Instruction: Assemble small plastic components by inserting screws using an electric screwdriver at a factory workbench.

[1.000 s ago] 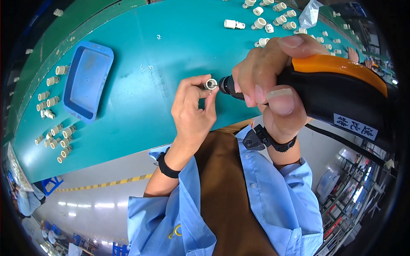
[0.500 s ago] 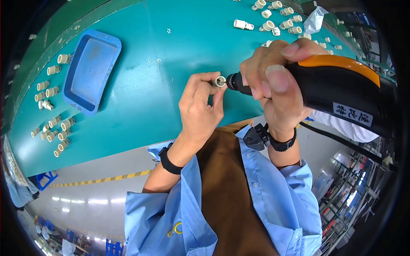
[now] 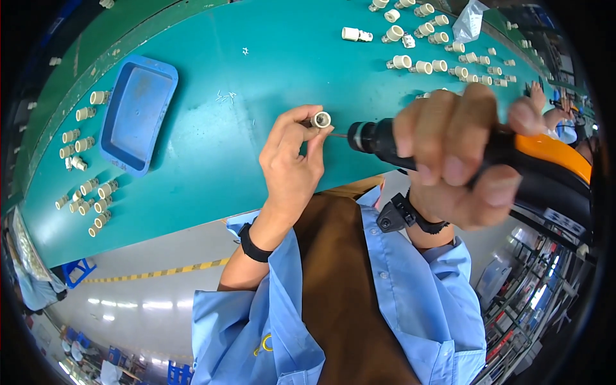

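Note:
My left hand [image 3: 289, 157] pinches a small cream cylindrical lamp socket [image 3: 321, 120] between thumb and fingers above the green table, its round open end showing. To the right, my right hand [image 3: 459, 151] wraps round a black and orange electric screwdriver [image 3: 384, 140], held nearly level with its nose toward the socket. A thin reddish bit reaches out from that nose, and its tip appears just beside my left fingertips. The nose stands apart from the socket. My right fingers are slightly blurred.
On the green table [image 3: 212, 160] lie a blue tray [image 3: 172, 83] at the left and loose screws [image 3: 226, 97] near the middle. Several cream sockets [image 3: 108, 188] stand left, and more [image 3: 401, 62] at the far right beside a clear plastic bag [image 3: 470, 22]. Another person's hand [image 3: 536, 96] shows far right.
The screwdriver has drawn back to the right, away from the socket, with my right hand. My left hand still holds the socket and has shifted slightly left in the view.

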A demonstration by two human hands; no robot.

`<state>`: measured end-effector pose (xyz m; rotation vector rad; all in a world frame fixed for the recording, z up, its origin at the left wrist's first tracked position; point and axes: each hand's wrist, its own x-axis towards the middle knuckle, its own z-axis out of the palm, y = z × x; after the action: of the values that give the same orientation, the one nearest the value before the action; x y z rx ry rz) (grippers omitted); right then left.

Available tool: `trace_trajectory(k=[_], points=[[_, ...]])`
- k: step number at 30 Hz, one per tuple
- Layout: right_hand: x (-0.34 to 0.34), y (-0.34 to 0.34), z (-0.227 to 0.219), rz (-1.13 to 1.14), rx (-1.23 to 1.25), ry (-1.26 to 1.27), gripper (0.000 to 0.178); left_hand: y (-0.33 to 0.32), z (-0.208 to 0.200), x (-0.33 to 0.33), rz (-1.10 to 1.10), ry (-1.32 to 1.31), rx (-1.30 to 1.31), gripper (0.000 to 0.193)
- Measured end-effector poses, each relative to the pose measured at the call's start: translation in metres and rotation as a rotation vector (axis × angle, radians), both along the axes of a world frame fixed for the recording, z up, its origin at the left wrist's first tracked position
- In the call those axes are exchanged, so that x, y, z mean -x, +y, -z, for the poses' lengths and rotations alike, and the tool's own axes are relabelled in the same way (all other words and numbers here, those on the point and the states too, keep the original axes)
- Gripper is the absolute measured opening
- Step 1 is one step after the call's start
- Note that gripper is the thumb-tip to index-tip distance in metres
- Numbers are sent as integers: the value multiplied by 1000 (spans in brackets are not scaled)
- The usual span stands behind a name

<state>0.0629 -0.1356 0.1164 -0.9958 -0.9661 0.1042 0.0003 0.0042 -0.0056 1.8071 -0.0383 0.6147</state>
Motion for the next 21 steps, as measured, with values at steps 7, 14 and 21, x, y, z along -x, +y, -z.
trace_trajectory(k=[7,14,21], points=[[3,6,21,98,30,78,41,0,-1,-1,14,11,18,19],[2,6,23,72,19,112,42,0,0,-1,7,-14,-7,20],[4,9,21,62,59,90,45,0,-1,0,2,12,9,20]])
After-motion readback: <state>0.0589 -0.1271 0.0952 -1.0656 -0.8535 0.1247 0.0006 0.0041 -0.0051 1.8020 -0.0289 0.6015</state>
